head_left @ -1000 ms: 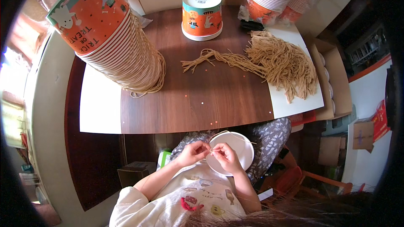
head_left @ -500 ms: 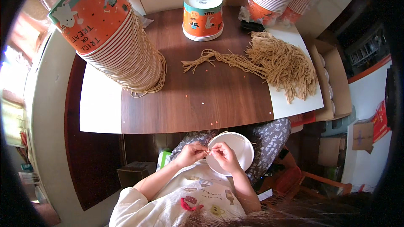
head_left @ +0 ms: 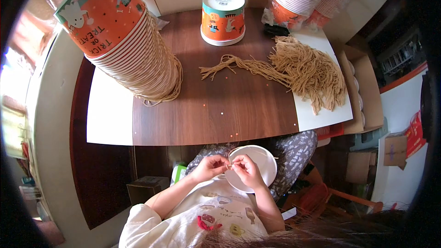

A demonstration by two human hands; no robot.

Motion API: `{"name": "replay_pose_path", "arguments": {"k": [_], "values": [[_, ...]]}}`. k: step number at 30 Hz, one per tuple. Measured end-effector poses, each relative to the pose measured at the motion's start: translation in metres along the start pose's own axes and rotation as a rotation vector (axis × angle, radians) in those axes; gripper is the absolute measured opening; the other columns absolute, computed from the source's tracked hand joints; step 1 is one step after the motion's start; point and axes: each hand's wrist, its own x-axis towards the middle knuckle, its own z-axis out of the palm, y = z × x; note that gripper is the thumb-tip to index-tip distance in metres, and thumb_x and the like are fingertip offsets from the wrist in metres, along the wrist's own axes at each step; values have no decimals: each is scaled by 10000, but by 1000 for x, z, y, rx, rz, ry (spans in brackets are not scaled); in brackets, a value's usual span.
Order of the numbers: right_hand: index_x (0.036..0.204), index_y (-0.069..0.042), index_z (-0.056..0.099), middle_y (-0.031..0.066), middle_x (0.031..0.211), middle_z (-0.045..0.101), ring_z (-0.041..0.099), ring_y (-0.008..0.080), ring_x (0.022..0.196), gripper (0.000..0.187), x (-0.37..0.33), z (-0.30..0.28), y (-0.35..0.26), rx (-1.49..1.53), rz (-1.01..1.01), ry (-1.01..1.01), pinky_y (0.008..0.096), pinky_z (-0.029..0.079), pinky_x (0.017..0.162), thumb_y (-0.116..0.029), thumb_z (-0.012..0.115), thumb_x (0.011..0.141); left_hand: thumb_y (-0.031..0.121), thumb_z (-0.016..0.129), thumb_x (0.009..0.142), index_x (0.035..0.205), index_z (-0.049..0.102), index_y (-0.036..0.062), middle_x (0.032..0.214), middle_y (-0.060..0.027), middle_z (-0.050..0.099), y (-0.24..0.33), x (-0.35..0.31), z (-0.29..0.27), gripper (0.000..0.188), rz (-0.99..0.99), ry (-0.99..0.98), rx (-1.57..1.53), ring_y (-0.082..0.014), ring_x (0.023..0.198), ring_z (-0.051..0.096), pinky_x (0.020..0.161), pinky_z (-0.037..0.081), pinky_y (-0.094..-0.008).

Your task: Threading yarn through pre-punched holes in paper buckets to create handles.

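Observation:
A paper bucket (head_left: 264, 163) rests in my lap, its white inside facing up. Over its left rim, my left hand (head_left: 210, 167) pinches a thin tan cord (head_left: 230, 160). My right hand (head_left: 247, 171) pinches the same cord close beside it, fingertips almost touching. Part of the cord runs across the bucket's far rim; the bit between my fingers is too small to make out fully. On the table stands a tall leaning stack of orange and green paper buckets (head_left: 124, 59), with tan cords hanging along its side.
A heap of tan cords (head_left: 308, 71) lies on the table's (head_left: 183, 119) right side. An upturned orange bucket (head_left: 223, 20) stands at the back. Bagged bucket stacks (head_left: 298, 0) are at the far right, near a black object (head_left: 276, 30). A cardboard box (head_left: 367, 92) stands beside the table.
Both hands stay together at the bucket's rim, with slight finger movement on the cord. The cord end past the right rim shows less. The rest looks the same.

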Motion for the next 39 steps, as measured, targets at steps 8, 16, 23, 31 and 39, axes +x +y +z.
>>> {"name": "replay_pose_path", "arguments": {"k": [8,16,23,31,39], "values": [[967,-18,495,27,809,576,542,63,741,115,2,-2,-4,189,123,-17,187,424,661,-56,509,860,48,562,851,925,588,-12,903,-47,608,2,0,2,98,27,-4,54,-99,843,564,770,462,-235],[1031,-39,508,52,979,556,541,85,733,233,2,-3,8,-105,-106,145,196,422,609,-21,560,804,69,564,855,912,602,-2,861,-32,610,-1,1,1,99,-12,26,-2,-82,815,555,744,466,-232],[1038,-35,546,100,941,608,573,136,680,250,2,-3,-11,-418,-58,-36,237,457,585,-32,580,790,91,580,849,926,602,11,829,16,587,-1,1,2,113,-23,34,-88,-42,762,522,682,440,-200],[932,-13,578,98,829,610,612,165,698,155,1,-7,-21,-440,-115,-17,264,487,604,-61,600,786,103,586,851,908,592,19,815,33,584,5,4,4,102,-46,16,-125,-24,741,514,660,431,-177],[868,-27,581,82,752,580,591,188,637,133,2,-3,-16,-526,-220,119,278,477,557,-46,633,747,89,583,850,909,591,22,813,22,583,4,8,7,90,7,25,-133,-25,734,516,634,424,-173]]}}
